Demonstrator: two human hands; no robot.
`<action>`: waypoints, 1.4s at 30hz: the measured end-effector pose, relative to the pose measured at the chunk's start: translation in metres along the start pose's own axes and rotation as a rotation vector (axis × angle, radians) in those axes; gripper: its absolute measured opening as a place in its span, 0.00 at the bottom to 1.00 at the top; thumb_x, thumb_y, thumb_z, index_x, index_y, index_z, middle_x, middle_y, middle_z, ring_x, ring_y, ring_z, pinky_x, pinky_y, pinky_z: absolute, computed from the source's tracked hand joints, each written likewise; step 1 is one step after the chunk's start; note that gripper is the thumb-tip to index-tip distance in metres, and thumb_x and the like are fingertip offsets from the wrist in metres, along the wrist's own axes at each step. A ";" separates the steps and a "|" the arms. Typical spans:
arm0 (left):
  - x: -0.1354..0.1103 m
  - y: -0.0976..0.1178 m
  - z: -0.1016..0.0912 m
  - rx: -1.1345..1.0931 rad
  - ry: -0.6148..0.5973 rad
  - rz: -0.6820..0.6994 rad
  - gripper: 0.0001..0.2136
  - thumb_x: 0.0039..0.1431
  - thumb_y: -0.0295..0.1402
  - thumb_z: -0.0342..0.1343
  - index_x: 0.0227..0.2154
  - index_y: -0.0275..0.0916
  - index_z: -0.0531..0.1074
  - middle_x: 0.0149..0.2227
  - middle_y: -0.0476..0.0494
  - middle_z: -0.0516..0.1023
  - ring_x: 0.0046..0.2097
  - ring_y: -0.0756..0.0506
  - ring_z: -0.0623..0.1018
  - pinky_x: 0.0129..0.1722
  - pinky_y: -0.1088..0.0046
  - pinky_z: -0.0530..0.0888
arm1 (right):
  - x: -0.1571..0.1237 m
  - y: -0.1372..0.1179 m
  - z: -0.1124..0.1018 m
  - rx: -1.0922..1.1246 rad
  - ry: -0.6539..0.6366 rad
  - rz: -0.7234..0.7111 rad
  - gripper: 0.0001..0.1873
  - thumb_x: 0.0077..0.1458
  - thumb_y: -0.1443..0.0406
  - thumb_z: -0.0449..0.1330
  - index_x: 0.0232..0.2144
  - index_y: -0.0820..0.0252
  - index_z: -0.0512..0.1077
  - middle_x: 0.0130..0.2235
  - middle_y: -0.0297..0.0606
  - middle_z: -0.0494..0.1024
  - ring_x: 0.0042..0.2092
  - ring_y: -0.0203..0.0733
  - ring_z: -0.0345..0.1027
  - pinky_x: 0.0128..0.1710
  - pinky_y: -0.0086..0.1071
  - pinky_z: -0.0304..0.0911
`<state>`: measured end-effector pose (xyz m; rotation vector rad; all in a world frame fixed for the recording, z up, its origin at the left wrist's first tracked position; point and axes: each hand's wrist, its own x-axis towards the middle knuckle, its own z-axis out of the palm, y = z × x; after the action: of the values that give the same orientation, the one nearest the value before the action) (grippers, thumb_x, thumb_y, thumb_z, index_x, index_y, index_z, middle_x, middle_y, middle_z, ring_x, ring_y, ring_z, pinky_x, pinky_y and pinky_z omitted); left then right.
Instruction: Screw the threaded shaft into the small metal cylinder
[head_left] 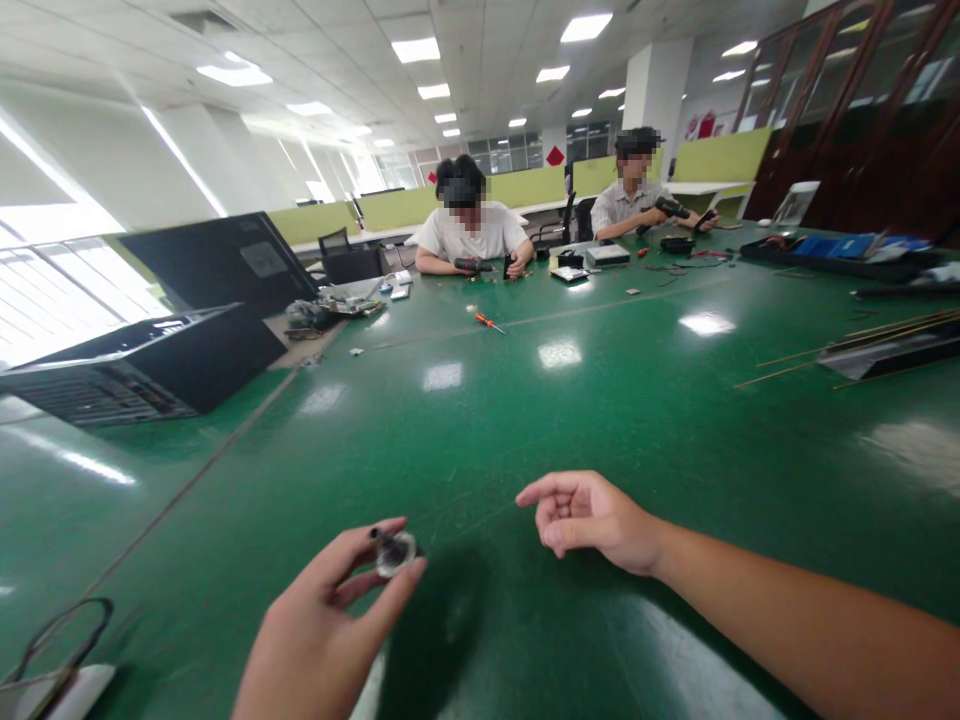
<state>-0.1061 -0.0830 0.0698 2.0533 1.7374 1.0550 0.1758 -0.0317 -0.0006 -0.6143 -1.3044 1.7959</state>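
My left hand (330, 610) grips a small round part (394, 553) between thumb and fingers, above the green tabletop (480, 420). The part looks clear or silvery at its face, with a dark stub on one side; its exact kind does not show. To the right, my right hand (589, 515) hovers over the table with nothing in it. Its index finger points left, the other fingers are loosely curled, and the thumb stands apart from the index finger.
Across the table lies an orange-handled screwdriver (489, 322). A black computer case (150, 365) stands at left. Two people (472, 235) work with tools at the far side. Thin rods (810, 352) and a tool tray (840, 255) lie at right; a cable loop (75, 640) is near left.
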 end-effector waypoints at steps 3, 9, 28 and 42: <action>0.030 0.023 0.043 -0.069 -0.116 0.058 0.10 0.53 0.38 0.63 0.37 0.42 0.79 0.36 0.46 0.83 0.37 0.44 0.83 0.35 0.72 0.81 | 0.001 -0.004 -0.004 -0.239 0.243 -0.195 0.22 0.49 0.69 0.63 0.48 0.61 0.71 0.33 0.33 0.71 0.32 0.34 0.64 0.33 0.30 0.60; 0.039 0.009 0.098 -0.025 -0.163 0.147 0.09 0.53 0.32 0.63 0.38 0.42 0.78 0.34 0.47 0.82 0.33 0.45 0.79 0.34 0.69 0.76 | -0.001 0.006 -0.004 -0.801 0.357 -0.196 0.35 0.42 0.77 0.57 0.55 0.54 0.64 0.44 0.36 0.70 0.36 0.36 0.63 0.36 0.31 0.61; 0.028 -0.005 0.105 -0.286 -0.315 0.334 0.16 0.56 0.28 0.66 0.48 0.45 0.77 0.39 0.47 0.79 0.39 0.47 0.79 0.38 0.74 0.75 | -0.003 -0.002 0.002 -0.881 0.226 -0.010 0.15 0.52 0.68 0.65 0.43 0.55 0.77 0.36 0.34 0.76 0.35 0.38 0.69 0.36 0.32 0.64; 0.027 -0.004 0.106 -0.246 -0.266 0.347 0.17 0.53 0.25 0.67 0.46 0.43 0.77 0.38 0.48 0.79 0.39 0.48 0.79 0.38 0.75 0.74 | -0.002 -0.004 0.003 -0.909 0.212 -0.009 0.04 0.56 0.64 0.63 0.34 0.57 0.79 0.31 0.32 0.76 0.33 0.37 0.69 0.34 0.31 0.60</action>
<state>-0.0380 -0.0301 0.0024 2.2568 1.0938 0.9724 0.1762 -0.0342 0.0038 -1.2298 -1.9352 1.0095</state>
